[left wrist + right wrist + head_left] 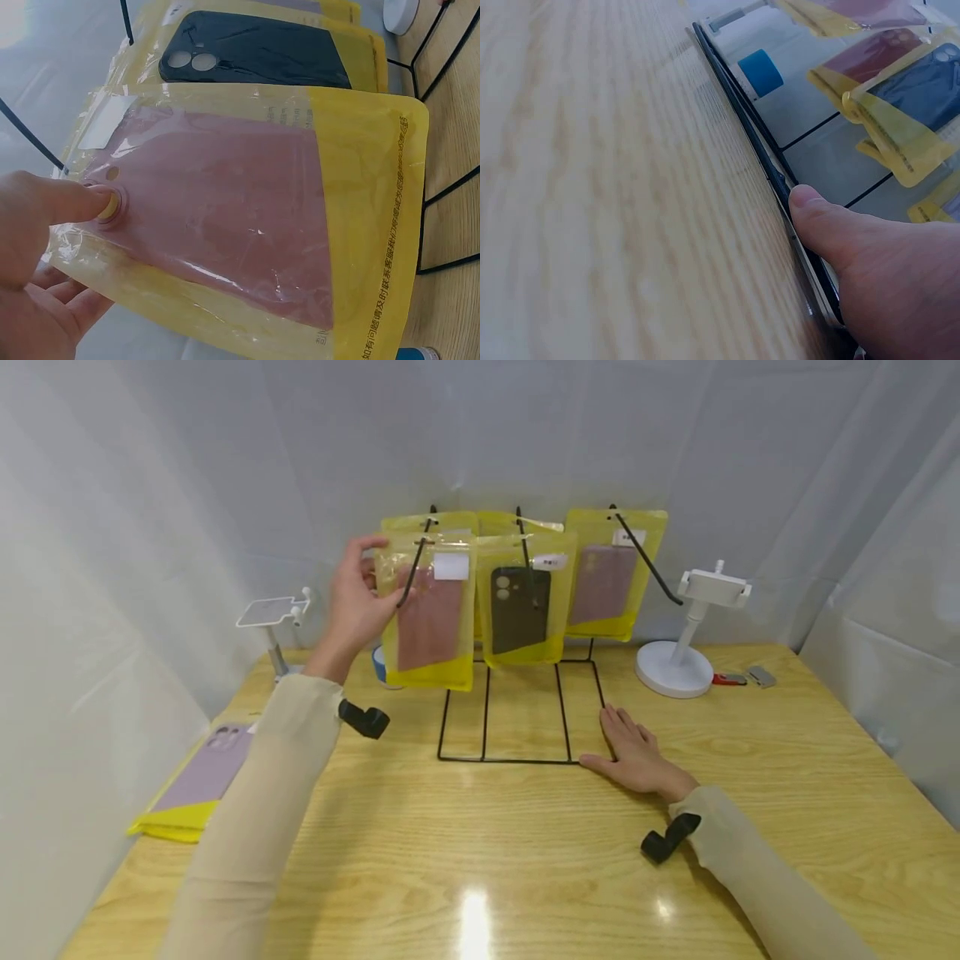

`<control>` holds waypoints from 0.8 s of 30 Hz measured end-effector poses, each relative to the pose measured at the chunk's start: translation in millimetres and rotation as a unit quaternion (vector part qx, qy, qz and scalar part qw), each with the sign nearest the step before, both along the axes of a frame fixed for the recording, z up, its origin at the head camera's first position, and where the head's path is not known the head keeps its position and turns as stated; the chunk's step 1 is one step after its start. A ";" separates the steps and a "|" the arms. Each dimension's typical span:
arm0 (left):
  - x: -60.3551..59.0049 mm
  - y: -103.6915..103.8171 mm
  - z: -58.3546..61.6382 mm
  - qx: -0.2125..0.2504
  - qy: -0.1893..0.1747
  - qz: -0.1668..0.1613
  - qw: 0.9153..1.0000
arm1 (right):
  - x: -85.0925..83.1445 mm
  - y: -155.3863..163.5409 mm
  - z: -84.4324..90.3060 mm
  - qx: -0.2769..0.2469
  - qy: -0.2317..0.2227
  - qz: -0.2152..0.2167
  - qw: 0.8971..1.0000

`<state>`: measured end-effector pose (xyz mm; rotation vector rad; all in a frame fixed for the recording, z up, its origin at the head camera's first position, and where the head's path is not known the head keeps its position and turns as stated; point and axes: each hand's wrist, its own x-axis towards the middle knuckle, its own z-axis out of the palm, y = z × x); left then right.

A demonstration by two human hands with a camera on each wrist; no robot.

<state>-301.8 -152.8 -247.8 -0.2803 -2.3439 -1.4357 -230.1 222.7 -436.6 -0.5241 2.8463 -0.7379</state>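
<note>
A black wire rack (pixel 521 718) stands on the wooden table (pixel 480 860), with yellow plastic packets hanging from its hooks. My left hand (pixel 367 585) pinches the upper left edge of the front left packet (pixel 431 610), which holds a brownish-pink phone case. In the left wrist view the thumb (pixel 67 202) lies on the packet's (pixel 247 217) front and the fingers sit behind it. Beside it hang a packet with a black case (pixel 520 606) and one with a pink case (pixel 603 581). My right hand (pixel 633 752) lies flat at the base's front right corner, its thumb (pixel 832 225) against the base wire (pixel 742 112).
A white phone stand (pixel 693 627) is at the back right, with small red and grey items (pixel 742 677) beside it. Another stand (pixel 270 610) is at the back left. A packet with a purple case (pixel 198 777) lies at the left edge. A blue tape roll (pixel 378 664) sits behind the rack. White curtains surround the table.
</note>
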 end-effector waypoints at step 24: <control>0.4 -7.5 -7.0 0.008 0.014 0.009 1.000 | -1.2 -1.0 -1.1 0.002 -0.001 -0.004 1.000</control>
